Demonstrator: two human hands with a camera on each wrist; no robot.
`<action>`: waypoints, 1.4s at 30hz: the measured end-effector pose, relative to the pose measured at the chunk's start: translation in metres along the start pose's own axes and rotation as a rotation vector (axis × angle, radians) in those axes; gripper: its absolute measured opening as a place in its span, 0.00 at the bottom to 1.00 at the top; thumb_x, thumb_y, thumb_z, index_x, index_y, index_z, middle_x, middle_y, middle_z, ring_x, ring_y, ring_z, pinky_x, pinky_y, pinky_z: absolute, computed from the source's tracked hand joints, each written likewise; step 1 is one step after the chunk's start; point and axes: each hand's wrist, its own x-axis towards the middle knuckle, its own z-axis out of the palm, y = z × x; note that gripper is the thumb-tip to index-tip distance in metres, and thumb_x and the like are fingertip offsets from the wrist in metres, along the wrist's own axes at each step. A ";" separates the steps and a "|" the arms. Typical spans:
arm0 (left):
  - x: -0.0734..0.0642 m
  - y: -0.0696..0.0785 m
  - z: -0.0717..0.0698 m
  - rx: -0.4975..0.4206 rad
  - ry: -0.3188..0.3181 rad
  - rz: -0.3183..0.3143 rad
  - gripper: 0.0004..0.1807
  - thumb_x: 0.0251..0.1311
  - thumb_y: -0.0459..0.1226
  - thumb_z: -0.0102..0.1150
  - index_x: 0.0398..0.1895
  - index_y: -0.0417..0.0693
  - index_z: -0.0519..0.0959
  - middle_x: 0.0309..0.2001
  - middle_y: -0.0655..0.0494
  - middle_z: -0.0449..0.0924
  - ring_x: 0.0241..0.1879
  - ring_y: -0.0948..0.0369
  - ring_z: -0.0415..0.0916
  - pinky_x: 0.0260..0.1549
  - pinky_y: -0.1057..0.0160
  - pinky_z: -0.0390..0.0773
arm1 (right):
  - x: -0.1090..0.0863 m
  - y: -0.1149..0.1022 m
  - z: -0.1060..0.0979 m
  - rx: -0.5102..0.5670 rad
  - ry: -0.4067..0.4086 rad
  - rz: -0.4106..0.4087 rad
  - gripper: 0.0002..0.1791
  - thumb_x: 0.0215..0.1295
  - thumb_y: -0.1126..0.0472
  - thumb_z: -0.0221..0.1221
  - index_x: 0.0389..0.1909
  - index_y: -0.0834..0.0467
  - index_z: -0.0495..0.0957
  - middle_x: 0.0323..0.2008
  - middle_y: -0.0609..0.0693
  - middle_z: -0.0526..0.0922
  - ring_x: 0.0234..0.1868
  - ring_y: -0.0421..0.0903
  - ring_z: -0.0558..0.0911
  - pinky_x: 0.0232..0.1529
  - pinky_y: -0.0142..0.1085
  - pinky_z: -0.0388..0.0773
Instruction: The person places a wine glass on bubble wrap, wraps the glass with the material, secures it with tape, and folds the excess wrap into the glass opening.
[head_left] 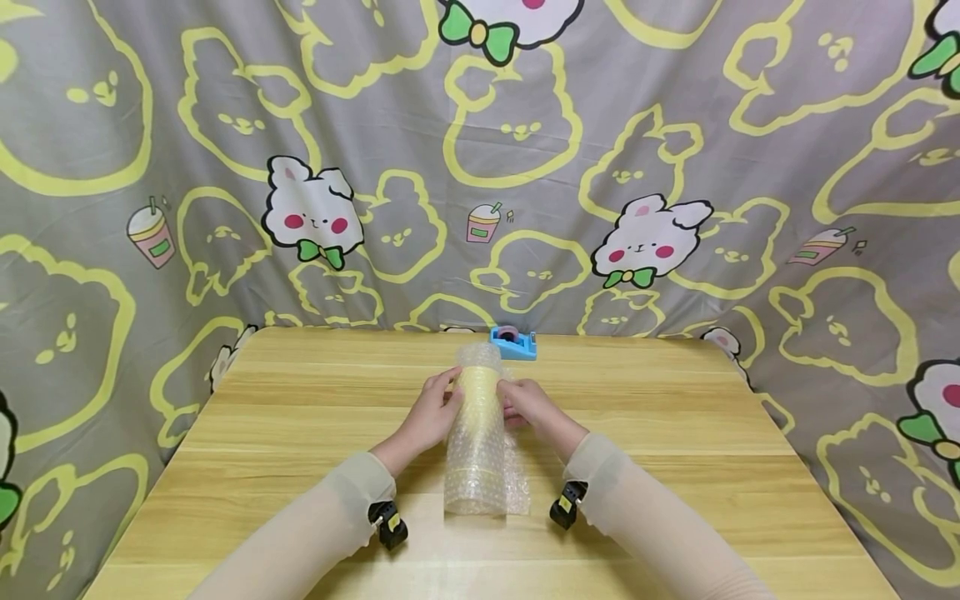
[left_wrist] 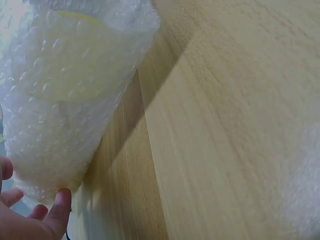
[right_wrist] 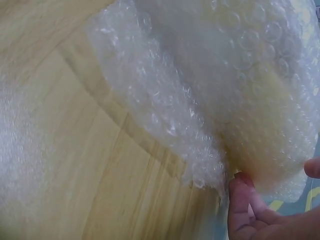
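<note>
A roll of clear bubble wrap (head_left: 477, 442) lies lengthwise on the table, wound round something pale yellow; the wrap blurs the inner thing's shape. At its left side, toward the far end, my left hand (head_left: 431, 408) holds it between thumb and fingers. My right hand (head_left: 536, 406) grips the opposite side, its thumb against the roll and its fingers lower, by the loose flap. That flap (right_wrist: 155, 100) of bubble wrap spreads on the table along the right side. In the left wrist view, the roll (left_wrist: 60, 130) shows a yellow edge through the bubbles.
A blue tape dispenser (head_left: 516, 344) stands at the table's far edge, just beyond the roll. The wooden table (head_left: 300, 467) meets a grey patterned curtain (head_left: 420, 208) at the back and sides. A small black device sits at each wrist.
</note>
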 end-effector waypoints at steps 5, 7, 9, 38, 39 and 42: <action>0.000 -0.001 0.000 -0.004 0.003 0.004 0.28 0.79 0.41 0.42 0.77 0.44 0.57 0.71 0.32 0.54 0.62 0.42 0.71 0.56 0.45 0.76 | 0.000 0.001 -0.001 -0.002 -0.001 -0.016 0.08 0.59 0.59 0.50 0.24 0.57 0.65 0.26 0.50 0.71 0.29 0.44 0.76 0.29 0.36 0.79; 0.000 -0.001 0.000 -0.004 0.004 0.002 0.28 0.79 0.42 0.42 0.77 0.44 0.57 0.71 0.32 0.54 0.61 0.42 0.71 0.56 0.45 0.76 | -0.001 0.001 -0.001 -0.005 0.004 -0.018 0.07 0.59 0.59 0.50 0.25 0.57 0.66 0.27 0.50 0.72 0.30 0.44 0.77 0.31 0.37 0.80; 0.000 -0.001 0.001 0.000 0.004 0.008 0.28 0.79 0.43 0.42 0.77 0.44 0.57 0.71 0.32 0.54 0.61 0.42 0.71 0.56 0.44 0.76 | -0.001 0.002 -0.002 -0.005 0.007 -0.020 0.07 0.59 0.59 0.50 0.26 0.58 0.66 0.27 0.51 0.72 0.31 0.45 0.77 0.32 0.38 0.80; 0.001 0.006 0.005 -0.054 0.031 -0.006 0.29 0.77 0.42 0.48 0.77 0.47 0.60 0.70 0.34 0.57 0.61 0.41 0.71 0.57 0.46 0.76 | -0.005 -0.002 -0.003 0.022 0.008 -0.026 0.07 0.62 0.61 0.48 0.26 0.59 0.68 0.29 0.52 0.75 0.29 0.43 0.76 0.36 0.38 0.82; 0.001 0.006 0.005 -0.054 0.035 -0.005 0.29 0.77 0.42 0.49 0.76 0.47 0.60 0.70 0.34 0.57 0.60 0.41 0.72 0.56 0.46 0.77 | -0.005 -0.002 -0.003 0.028 0.005 -0.024 0.08 0.64 0.60 0.48 0.30 0.60 0.70 0.30 0.52 0.76 0.29 0.43 0.77 0.37 0.38 0.83; 0.001 0.006 0.006 -0.059 0.039 -0.002 0.28 0.76 0.42 0.49 0.76 0.47 0.60 0.70 0.35 0.57 0.59 0.42 0.72 0.54 0.48 0.78 | -0.006 -0.003 -0.002 0.035 0.001 -0.026 0.17 0.69 0.54 0.50 0.40 0.67 0.74 0.33 0.55 0.78 0.30 0.44 0.79 0.37 0.37 0.83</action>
